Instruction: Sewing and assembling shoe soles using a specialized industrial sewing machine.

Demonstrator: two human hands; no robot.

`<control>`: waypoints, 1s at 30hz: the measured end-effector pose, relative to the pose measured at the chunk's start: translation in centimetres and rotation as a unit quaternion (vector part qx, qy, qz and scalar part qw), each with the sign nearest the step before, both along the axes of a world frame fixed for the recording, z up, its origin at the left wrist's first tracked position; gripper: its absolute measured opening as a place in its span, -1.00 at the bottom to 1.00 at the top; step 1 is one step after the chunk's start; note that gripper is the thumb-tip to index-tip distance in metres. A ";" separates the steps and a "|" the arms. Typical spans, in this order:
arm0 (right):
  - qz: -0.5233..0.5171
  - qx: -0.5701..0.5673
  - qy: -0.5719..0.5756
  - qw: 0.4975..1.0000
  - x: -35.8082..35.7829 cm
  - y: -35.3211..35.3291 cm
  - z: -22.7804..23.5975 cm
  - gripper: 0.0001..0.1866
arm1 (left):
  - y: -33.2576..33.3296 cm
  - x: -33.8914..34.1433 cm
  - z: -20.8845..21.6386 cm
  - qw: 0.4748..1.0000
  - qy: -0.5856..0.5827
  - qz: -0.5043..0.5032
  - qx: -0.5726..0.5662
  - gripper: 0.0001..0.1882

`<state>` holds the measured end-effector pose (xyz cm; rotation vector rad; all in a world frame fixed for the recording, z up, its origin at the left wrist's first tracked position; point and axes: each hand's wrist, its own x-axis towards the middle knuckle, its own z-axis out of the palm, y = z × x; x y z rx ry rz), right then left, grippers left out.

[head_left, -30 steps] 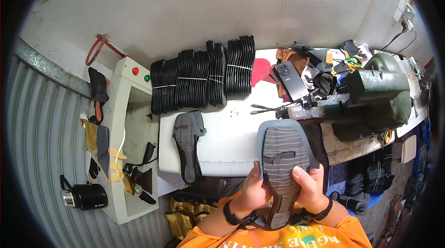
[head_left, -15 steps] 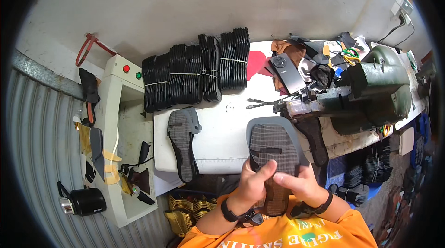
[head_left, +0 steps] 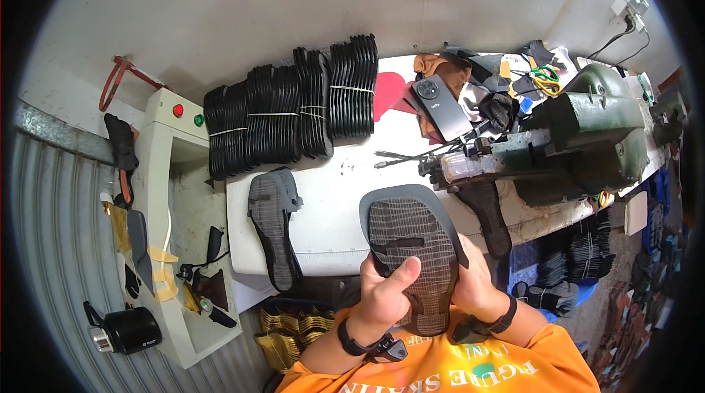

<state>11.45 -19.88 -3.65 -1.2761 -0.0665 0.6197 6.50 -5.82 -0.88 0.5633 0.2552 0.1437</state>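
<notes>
In front of my body I hold a shoe insole [head_left: 411, 239] upright, its wide toe end up. It has a dark, streaky fabric face, a short slot in the middle and a grey band around the toe. My left hand [head_left: 380, 296] grips its left edge, thumb pressed on the face and fingers hidden behind. Along the right edge, my right hand [head_left: 474, 283] is closed on it, its thumb not clearly visible. A similar insole [head_left: 270, 220] with a grey strap piece lies on the white table to the left. Another dark insole [head_left: 486, 218] sits under the front of the green machine [head_left: 587, 145].
Tied bundles of black soles [head_left: 294, 110] stand at the table's [head_left: 330, 206] back. A phone [head_left: 440, 110] rests on fabric scraps beside scissors [head_left: 546, 79]. At left are a control box [head_left: 165, 117] with two buttons and a black flask [head_left: 132, 330]. Gold pieces [head_left: 283, 334] are stacked below the table.
My right thumb has come off the insole's face, and that hand now sits at the right edge. The insole has shifted slightly left in view, along with the whole scene.
</notes>
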 end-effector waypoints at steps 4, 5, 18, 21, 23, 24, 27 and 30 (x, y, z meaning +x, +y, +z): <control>0.037 -0.166 -0.216 0.962 1.6 -0.4 4.0 -0.81 | -0.3 0.2 -0.3 0.997 0.039 0.022 0.064 -0.65; 0.053 -0.241 -0.262 0.933 1.7 -0.2 4.5 -0.84 | -0.3 0.2 -0.5 0.995 0.049 0.023 0.085 -0.65; 0.001 0.069 -0.133 0.989 3.9 -1.7 2.4 -0.64 | 0.3 3.9 -0.9 0.939 0.004 -0.010 0.342 -0.61; 0.001 0.104 -0.093 0.990 3.8 -0.9 3.0 -0.53 | 3.6 6.6 -0.2 0.856 -0.015 -0.039 0.515 -0.57; 0.019 0.156 -0.076 0.985 5.2 -2.8 2.1 -0.41 | 6.2 9.8 1.1 0.673 -0.116 -0.034 0.730 -0.51; 0.000 0.163 -0.052 0.985 6.0 -3.2 2.0 -0.41 | 7.0 11.1 2.2 0.616 -0.137 -0.073 0.772 -0.48; -0.045 0.082 0.000 0.996 6.9 -4.2 1.8 -0.54 | 7.9 14.8 3.9 0.521 -0.184 -0.160 0.818 -0.37; 0.020 -0.001 0.162 0.987 7.2 -4.2 2.2 -0.58 | 8.7 18.5 4.0 0.459 -0.242 -0.242 0.819 -0.28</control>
